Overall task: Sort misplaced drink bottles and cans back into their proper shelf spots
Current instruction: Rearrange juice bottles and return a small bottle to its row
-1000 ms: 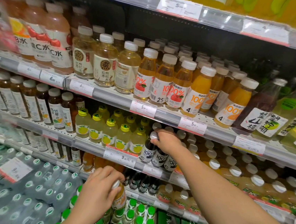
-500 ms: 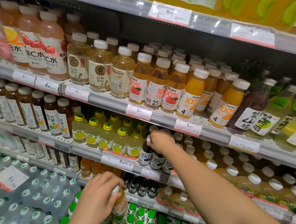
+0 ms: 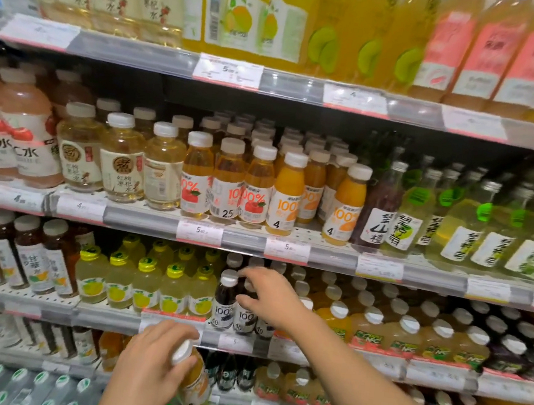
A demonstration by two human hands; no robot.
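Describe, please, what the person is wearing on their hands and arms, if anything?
Nothing shows: the left hand and right hand are bare, without gloves, rings or watch. Both forearms are bare as far as the frame shows; no sleeve is in view.

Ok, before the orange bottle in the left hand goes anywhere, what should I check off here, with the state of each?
1. Left hand grips the orange bottle near its cap: ok.
2. Right hand off the dark bottles: not ok, fingers spread over them.
3. Matching orange bottles in sight on the shelf above: ok.
4. Free slot in that row: cannot tell.
5. Label matches: cannot tell, blurred.
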